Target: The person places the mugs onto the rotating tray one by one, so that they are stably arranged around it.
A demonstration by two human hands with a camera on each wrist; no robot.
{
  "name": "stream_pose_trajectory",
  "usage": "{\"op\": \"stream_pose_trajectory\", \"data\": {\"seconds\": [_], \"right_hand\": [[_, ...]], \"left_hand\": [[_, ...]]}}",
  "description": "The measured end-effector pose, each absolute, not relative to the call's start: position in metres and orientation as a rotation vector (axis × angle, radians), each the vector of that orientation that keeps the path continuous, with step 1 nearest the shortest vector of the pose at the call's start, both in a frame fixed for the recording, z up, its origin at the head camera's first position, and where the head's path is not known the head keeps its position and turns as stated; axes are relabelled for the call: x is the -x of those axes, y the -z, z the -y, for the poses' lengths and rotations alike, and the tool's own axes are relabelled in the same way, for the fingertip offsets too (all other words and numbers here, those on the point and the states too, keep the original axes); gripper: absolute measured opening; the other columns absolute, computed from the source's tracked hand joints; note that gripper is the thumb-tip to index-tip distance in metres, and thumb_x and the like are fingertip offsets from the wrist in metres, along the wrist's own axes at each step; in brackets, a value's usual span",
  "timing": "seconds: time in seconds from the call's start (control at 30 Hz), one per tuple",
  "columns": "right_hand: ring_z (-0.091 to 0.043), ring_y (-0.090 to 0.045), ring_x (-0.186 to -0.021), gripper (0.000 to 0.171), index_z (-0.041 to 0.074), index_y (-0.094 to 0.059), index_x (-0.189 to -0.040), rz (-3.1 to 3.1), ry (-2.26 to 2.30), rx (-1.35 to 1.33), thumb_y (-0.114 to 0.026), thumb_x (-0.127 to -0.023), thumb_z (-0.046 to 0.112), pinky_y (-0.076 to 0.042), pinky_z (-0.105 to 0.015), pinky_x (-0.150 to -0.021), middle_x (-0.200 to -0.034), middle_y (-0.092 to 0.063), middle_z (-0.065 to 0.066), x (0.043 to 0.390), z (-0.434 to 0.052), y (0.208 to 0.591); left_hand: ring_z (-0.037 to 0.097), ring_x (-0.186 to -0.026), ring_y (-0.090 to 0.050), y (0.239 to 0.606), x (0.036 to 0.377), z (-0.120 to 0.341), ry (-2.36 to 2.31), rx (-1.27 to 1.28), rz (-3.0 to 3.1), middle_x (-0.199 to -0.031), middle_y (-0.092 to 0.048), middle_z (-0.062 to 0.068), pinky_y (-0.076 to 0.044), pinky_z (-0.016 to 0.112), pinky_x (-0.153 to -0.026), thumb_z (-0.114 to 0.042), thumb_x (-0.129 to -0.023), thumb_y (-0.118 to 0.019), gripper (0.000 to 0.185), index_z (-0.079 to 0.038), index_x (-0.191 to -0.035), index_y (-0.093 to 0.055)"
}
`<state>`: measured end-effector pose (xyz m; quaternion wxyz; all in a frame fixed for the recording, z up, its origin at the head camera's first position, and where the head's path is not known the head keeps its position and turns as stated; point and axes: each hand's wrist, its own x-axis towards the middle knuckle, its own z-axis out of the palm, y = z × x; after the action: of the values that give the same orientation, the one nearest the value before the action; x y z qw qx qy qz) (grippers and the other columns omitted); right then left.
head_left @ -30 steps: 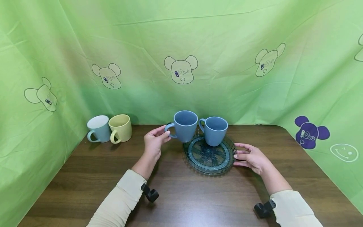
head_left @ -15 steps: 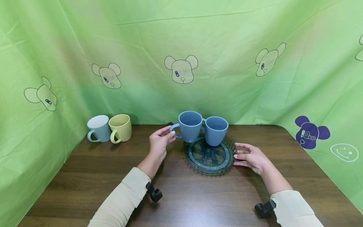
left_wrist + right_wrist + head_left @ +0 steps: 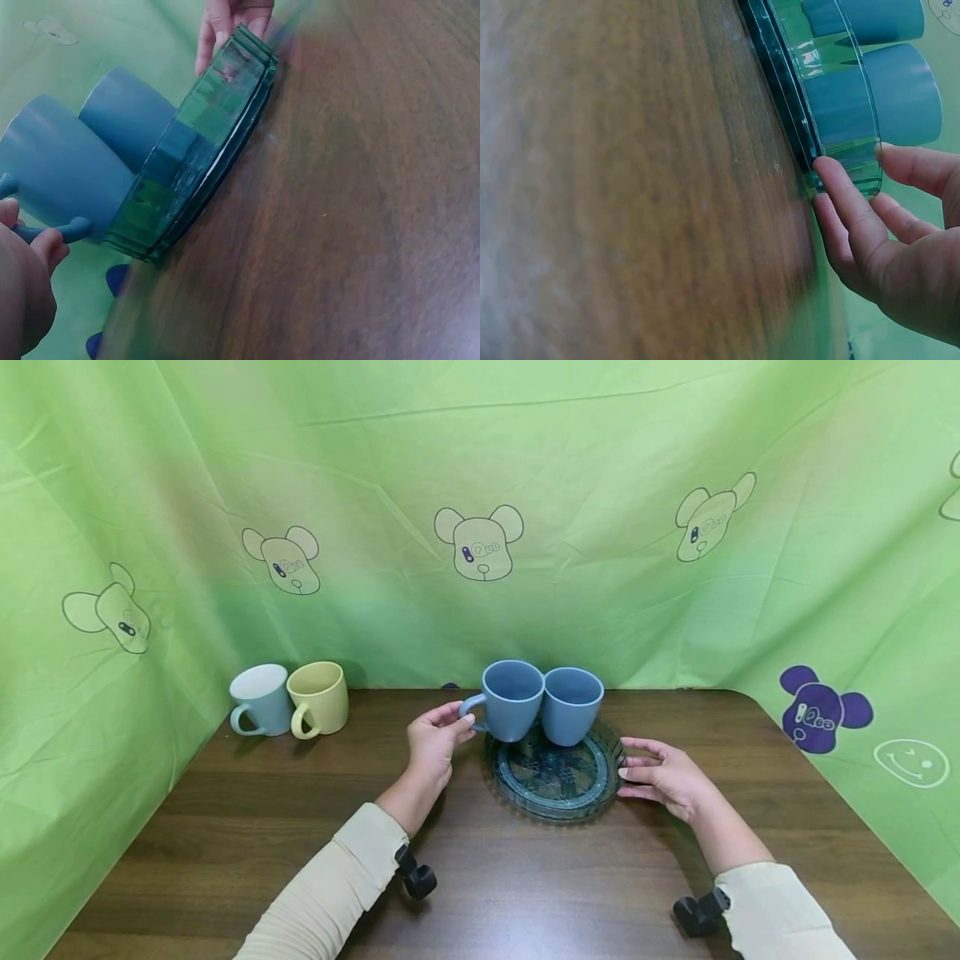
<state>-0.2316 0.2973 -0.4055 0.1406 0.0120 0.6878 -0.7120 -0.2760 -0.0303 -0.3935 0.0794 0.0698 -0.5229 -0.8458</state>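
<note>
Blue mug (image 3: 512, 699) is held by its handle, pinched in the curled fingers of the left hand (image 3: 435, 743); the mug sits to the right of that hand, at the left rim of the glass plate (image 3: 555, 768), touching a second blue mug (image 3: 572, 705) standing on the plate. The plate's right edge is touched by the straight fingers of the right hand (image 3: 663, 775). Whether the held mug rests on the plate cannot be told.

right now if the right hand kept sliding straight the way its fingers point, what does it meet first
The right hand points left across the table, and its fingertips already touch the rim of the glass plate. Beyond the rim it would probably meet the blue cup standing on the plate.
</note>
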Motion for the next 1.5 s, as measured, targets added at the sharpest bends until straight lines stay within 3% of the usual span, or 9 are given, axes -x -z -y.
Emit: {"op": "stream_pose_trajectory", "data": {"seconds": [1.1,1.5], "right_hand": [[-0.016,-0.063,-0.088,0.074,-0.01,-0.017,-0.148,-2.007,2.042,-0.032,-0.061,-0.089,-0.012,-0.059,-0.041,-0.083,-0.11,-0.049,-0.016,0.231,-0.297,0.407],[-0.018,-0.064,-0.083,0.076,-0.009,-0.015,-0.147,-1.979,2.067,-0.053,-0.062,-0.087,-0.014,-0.059,-0.041,-0.083,-0.106,-0.046,-0.017,0.227,-0.295,0.406]], "left_hand": [[0.013,-0.061,-0.066,0.401,0.265,0.01,2.5,-0.159,1.747,-0.073,-0.062,0.008,-0.062,0.032,-0.067,0.016,-0.076,-0.074,0.022,0.015,-0.096,-0.064],[0.014,-0.07,-0.062,0.411,0.269,0.013,2.304,-0.132,2.003,-0.075,-0.063,0.008,-0.061,0.028,-0.068,0.009,-0.073,-0.08,0.02,0.008,-0.091,-0.07]]}}
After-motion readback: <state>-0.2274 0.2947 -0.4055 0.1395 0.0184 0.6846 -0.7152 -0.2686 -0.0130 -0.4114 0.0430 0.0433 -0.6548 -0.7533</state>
